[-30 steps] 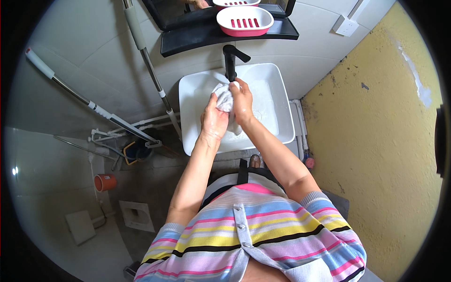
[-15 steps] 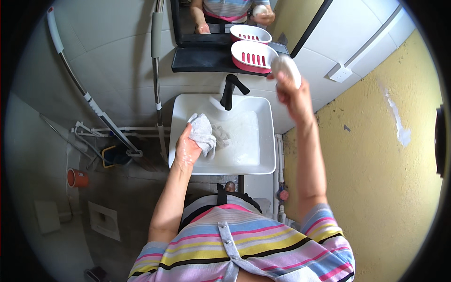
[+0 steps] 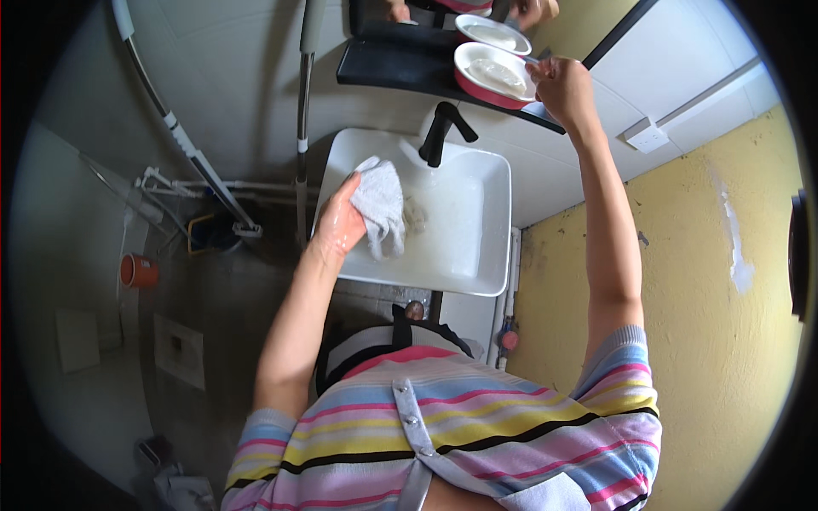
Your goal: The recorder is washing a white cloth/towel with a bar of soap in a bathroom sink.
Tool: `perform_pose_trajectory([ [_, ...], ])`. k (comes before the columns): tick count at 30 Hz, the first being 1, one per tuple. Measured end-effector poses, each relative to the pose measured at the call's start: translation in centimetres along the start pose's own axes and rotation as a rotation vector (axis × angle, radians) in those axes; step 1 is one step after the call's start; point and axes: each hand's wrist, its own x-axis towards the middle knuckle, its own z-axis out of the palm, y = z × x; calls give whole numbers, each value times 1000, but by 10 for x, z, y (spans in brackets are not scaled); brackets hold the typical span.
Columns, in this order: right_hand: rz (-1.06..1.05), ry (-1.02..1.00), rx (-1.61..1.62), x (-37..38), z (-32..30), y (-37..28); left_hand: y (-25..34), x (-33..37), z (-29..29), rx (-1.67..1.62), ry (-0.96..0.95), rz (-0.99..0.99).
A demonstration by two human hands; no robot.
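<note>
My left hand [image 3: 339, 217] grips a wet light-grey cloth [image 3: 379, 200] over the left side of the white sink [image 3: 504, 230]. Its fingers are partly covered by the fabric, which hangs down toward the basin. A white oval bar of soap [image 3: 497, 77] lies in the white and pink soap dish [image 3: 477, 83] on the shelf. Right beside the dish's right rim, my right hand [image 3: 564, 89] has its fingers curled closed. A small dark bit shows at its fingertips, too little to name. Cloudy water in the sink partly hides another greyish piece of cloth [image 3: 415, 215].
A black faucet [image 3: 439, 136] rises at the sink's back edge. Above it runs a black shelf [image 3: 392, 68] under a mirror. Metal poles [image 3: 303, 111] stand at the left. An orange-red cup [image 3: 139, 271] is lower left, and a yellow wall [image 3: 682, 255] is at the right.
My right hand has moved up to the shelf and let go of the soap, which now rests in the dish. My left hand still holds the cloth, which hangs more spread out. The view has shifted.
</note>
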Motion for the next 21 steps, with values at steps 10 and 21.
perform_pose_trajectory([
  [10,-172,-772,894,-118,165,-25,42,21,35,761,-201,-9],
  [21,461,104,1239,-146,161,-36,-13,33,-108,1169,-83,-107],
])
